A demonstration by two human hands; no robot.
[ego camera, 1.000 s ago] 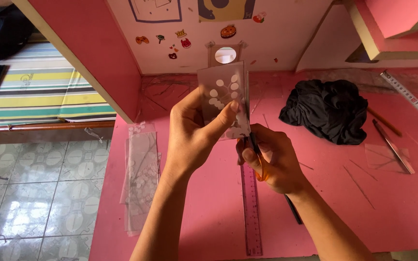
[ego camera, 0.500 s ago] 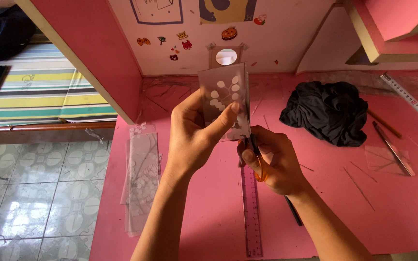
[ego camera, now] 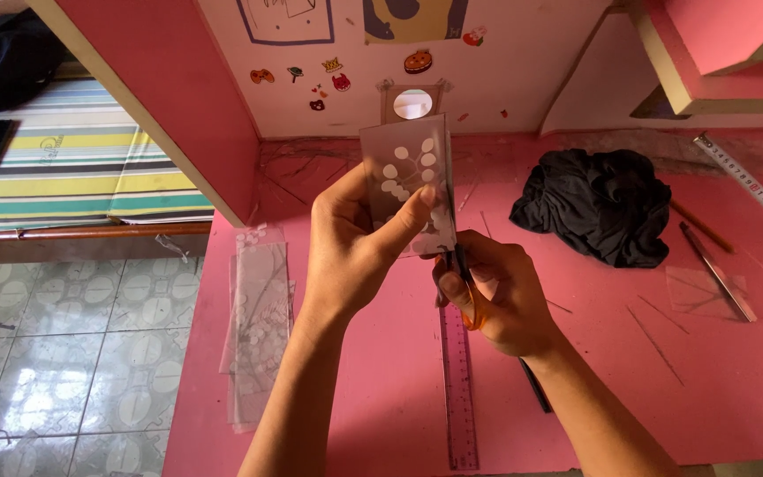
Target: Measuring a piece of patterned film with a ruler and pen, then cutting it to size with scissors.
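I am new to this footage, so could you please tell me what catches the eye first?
At centre, the left hand holds up a clear plastic sheet printed with white dots, while the right hand works orange-handled scissors at its lower edge. A crumpled black cloth lies to the right on the pink desk.

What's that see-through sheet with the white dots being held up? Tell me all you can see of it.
The clear sheet looks like thin transparent plastic, an upright rectangle printed with white round dots on thin branching lines. The left hand pinches it, thumb across its front. The right hand holds scissors at its lower right edge, above the pink desk.
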